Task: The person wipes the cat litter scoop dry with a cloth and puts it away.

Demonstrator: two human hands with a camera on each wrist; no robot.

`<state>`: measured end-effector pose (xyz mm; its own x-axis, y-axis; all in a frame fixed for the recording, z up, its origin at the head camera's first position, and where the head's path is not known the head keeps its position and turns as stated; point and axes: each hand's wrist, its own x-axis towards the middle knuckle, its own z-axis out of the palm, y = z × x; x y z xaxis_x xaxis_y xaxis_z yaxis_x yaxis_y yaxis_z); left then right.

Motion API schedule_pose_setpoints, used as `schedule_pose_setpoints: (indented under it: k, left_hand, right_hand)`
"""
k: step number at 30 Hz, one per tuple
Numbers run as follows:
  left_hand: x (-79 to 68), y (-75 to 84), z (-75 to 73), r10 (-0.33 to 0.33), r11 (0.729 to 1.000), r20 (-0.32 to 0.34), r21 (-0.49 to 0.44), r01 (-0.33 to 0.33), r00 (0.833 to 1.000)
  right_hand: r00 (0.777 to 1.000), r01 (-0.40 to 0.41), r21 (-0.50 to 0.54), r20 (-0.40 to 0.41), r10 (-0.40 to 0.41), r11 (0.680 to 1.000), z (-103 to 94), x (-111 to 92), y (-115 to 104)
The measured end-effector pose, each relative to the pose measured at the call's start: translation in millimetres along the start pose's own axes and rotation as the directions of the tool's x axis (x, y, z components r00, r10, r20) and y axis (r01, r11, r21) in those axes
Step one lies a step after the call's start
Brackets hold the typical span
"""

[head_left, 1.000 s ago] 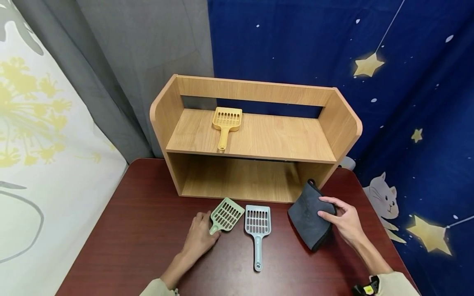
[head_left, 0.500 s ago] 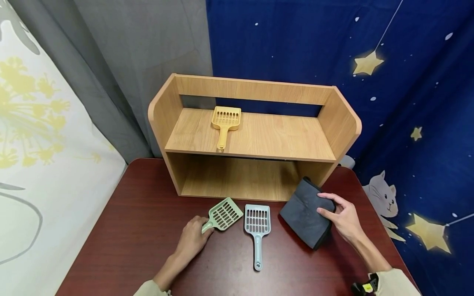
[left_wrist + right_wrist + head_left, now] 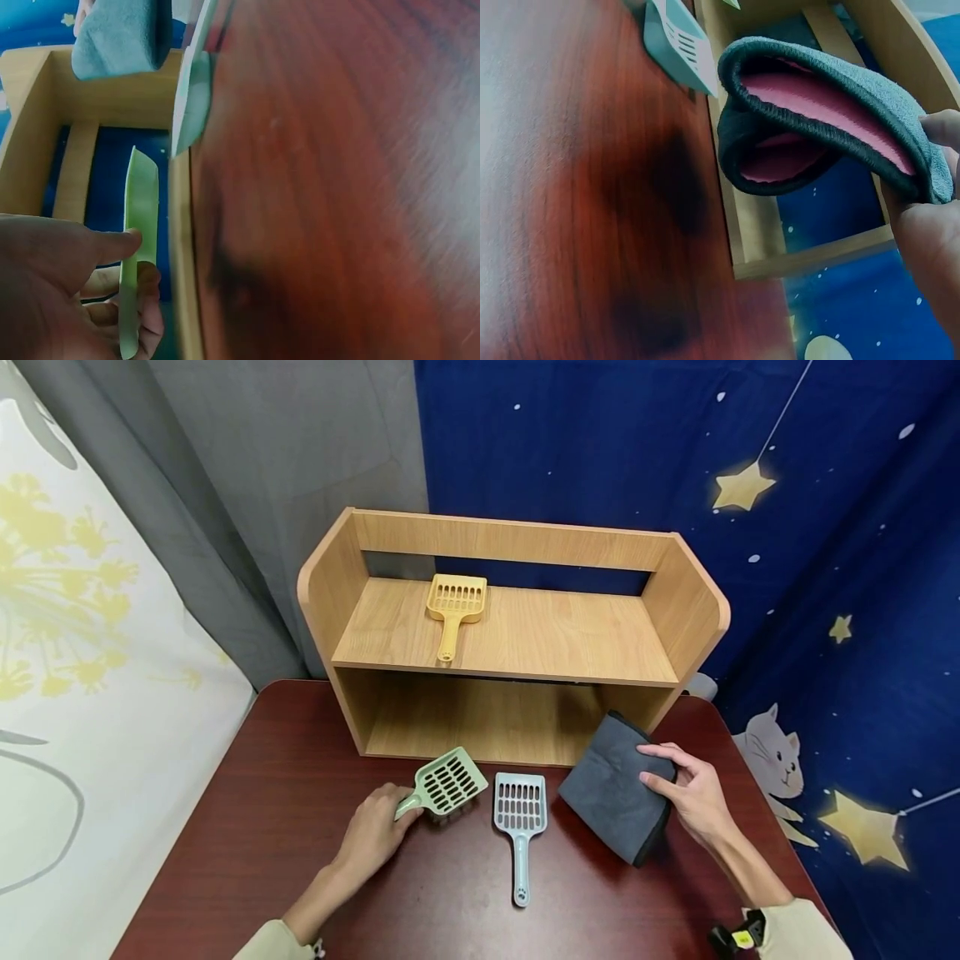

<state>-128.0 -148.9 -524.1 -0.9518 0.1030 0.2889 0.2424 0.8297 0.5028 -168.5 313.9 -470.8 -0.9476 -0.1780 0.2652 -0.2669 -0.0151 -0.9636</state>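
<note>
My left hand [image 3: 375,827] pinches the handle of a green slotted litter scoop [image 3: 450,783], thumb on one side and fingers on the other. In the left wrist view that scoop [image 3: 141,202] appears edge-on, and a shadow beneath it in the head view shows it lifted off the table. Between the hands a light blue litter scoop [image 3: 521,814] lies on the table, its handle toward me. My right hand [image 3: 697,793] holds a folded dark grey cloth [image 3: 618,785] by its right edge. The right wrist view reveals a pink inside to the cloth [image 3: 817,112].
A two-tier wooden shelf [image 3: 510,681] stands at the back of the dark red table [image 3: 292,793]. On its upper board sits a yellow litter scoop [image 3: 454,610]. Grey and blue star-patterned curtains [image 3: 585,443] hang behind.
The left hand has drawn back to the left, and the green scoop has moved with it and risen from the table. The cloth has shifted slightly left and spread wider.
</note>
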Motion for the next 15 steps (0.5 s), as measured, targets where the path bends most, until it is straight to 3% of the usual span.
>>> schedule_pose_setpoints:
  k: [5, 10, 15]
  left_hand:
    - [9.8, 3.2, -12.7, 0.024, 1.0, 0.048, 0.004, -0.025, 0.999]
    - [20.2, 8.0, -19.7, 0.05, 0.999, 0.097, 0.005, -0.051, 0.994]
    - [31.3, 16.6, -25.9, 0.09, 0.996, 0.123, 0.018, -0.093, 0.988]
  right_hand:
    - [0.999, 0.029, -0.014, -0.033, -0.029, 0.999, 5.1, 3, -7]
    - [0.996, 0.046, -0.137, -0.068, -0.056, 0.99, 11.7, 8, -16]
    - [0.995, 0.066, -0.242, -0.051, -0.08, 0.968, 22.6, 14, -32]
